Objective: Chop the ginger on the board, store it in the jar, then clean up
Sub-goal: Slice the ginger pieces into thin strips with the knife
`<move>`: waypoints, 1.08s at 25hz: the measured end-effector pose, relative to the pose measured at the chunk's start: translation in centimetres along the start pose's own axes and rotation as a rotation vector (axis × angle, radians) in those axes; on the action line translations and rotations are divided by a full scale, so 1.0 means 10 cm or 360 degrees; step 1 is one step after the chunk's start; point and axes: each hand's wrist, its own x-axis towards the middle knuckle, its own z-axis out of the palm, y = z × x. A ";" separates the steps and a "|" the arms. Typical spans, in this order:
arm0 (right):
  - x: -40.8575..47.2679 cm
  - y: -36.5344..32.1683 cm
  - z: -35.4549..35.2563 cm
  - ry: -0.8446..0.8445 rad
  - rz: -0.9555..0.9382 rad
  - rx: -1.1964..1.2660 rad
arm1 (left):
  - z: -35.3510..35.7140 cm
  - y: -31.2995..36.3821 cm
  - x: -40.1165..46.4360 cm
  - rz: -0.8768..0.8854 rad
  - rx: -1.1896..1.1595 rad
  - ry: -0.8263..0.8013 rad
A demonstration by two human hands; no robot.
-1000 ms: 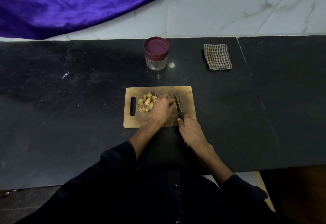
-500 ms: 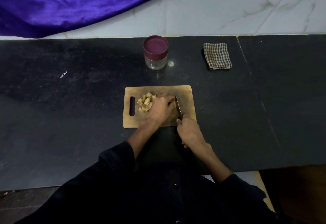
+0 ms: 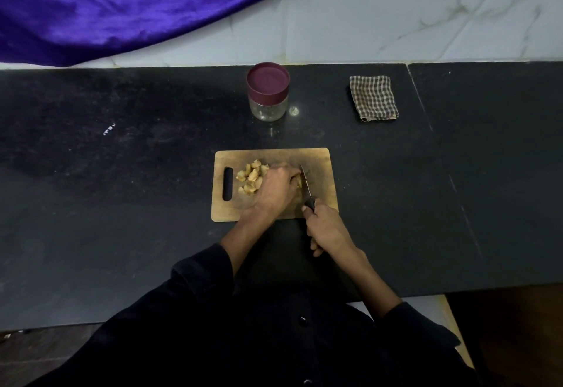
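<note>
Head view, right hand (image 3: 327, 228) gripping knife (image 3: 305, 184), left hand (image 3: 275, 187) curled over ginger (image 3: 250, 176), lidded jar (image 3: 267, 91) behind.

Head camera looking forward and down

It is sitting above the person's chest, taking in the whole dark bench (image 3: 122, 204) up to the wall (image 3: 396, 5), with the board (image 3: 316, 158) central.

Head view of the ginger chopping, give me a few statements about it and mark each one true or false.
1. The jar has its lid on. True.
2. The right hand grips the knife. True.
3. The checked cloth lies on the cutting board. False: it lies on the counter, right of the jar.
4. Cut ginger pieces sit right of the blade. False: left, beside the left hand.
</note>
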 end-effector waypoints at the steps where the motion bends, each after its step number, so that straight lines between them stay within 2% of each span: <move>1: 0.01 0.01 0.00 -0.0008 -0.0006 0.0015 | -0.01 0.00 0.00 0.0004 0.0008 -0.0012; 9: -0.02 0.09 -0.07 0.0104 -0.0074 0.0170 | 0.02 -0.01 0.02 -0.0063 0.0080 -0.0050; 27: 0.06 0.00 0.03 0.0113 -0.0070 -0.0292 | 0.02 0.00 0.01 -0.0081 -0.0009 -0.0015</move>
